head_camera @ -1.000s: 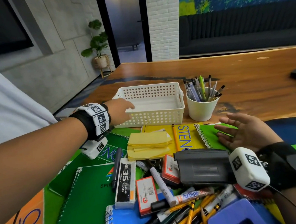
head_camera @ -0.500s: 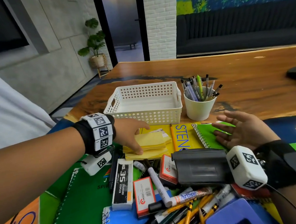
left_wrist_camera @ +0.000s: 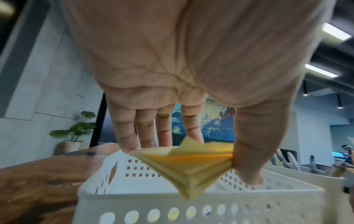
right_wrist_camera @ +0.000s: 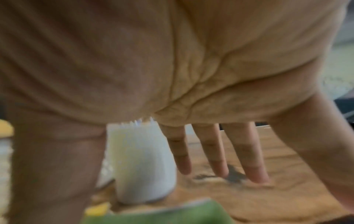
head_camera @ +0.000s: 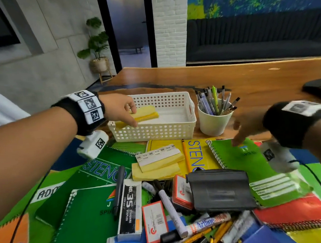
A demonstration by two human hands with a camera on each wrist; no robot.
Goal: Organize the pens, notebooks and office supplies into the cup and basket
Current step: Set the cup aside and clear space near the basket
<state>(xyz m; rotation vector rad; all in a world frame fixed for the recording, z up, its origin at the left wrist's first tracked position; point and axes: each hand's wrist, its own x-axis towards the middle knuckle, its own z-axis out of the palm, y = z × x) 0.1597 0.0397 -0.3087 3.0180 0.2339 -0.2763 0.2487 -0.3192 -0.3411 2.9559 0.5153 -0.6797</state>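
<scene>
My left hand pinches a stack of yellow sticky notes between thumb and fingers, over the near left part of the white perforated basket. The left wrist view shows the sticky notes fanned out above the basket. A white cup full of pens stands right of the basket. My right hand hovers, fingers spread and straight, beside the cup above a green spiral notebook; it holds nothing. In the right wrist view the cup shows blurred between thumb and fingers.
More yellow sticky pads lie on a yellow steno pad. Nearer me is a heap: a dark grey pouch, a staple box, markers, pencils, green, red and blue notebooks. Bare wooden table stretches behind the basket.
My left hand took sticky notes off the pile and lifted them over the basket. My right hand turned palm down and shifted toward the cup.
</scene>
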